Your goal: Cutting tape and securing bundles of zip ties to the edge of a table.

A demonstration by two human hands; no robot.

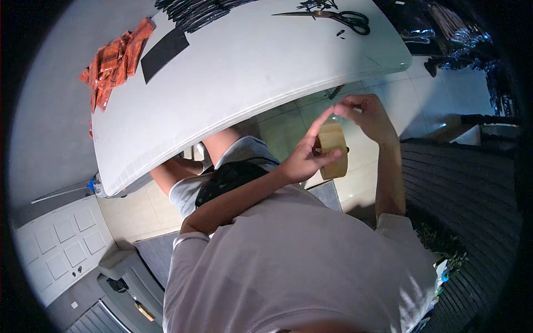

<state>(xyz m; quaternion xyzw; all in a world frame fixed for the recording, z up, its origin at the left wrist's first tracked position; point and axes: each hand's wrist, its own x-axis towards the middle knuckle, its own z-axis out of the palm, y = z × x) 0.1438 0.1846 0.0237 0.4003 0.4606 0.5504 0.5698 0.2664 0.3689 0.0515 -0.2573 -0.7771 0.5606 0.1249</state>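
A wide roll of yellowish packing tape [335, 150] is in my left hand [304, 159], held on edge beyond the near side of the table, over the floor. The thumb lies against the roll's face, and the index finger stretches up toward its top. My right hand [363, 114] is just above the roll, its thumb and fingertips pinched together at the tip of my left index finger. Whatever sits in that pinch is too small to make out. The white table [239, 72] stretches away in front of me.
Black-handled scissors [319, 14] lie at the table's far right, near small black scraps [340, 34]. A pile of black packets [200, 12], a flat black piece [165, 55] and orange packets [114, 64] occupy the far left. Dark shiny plastic [466, 47] stands beyond the right end.
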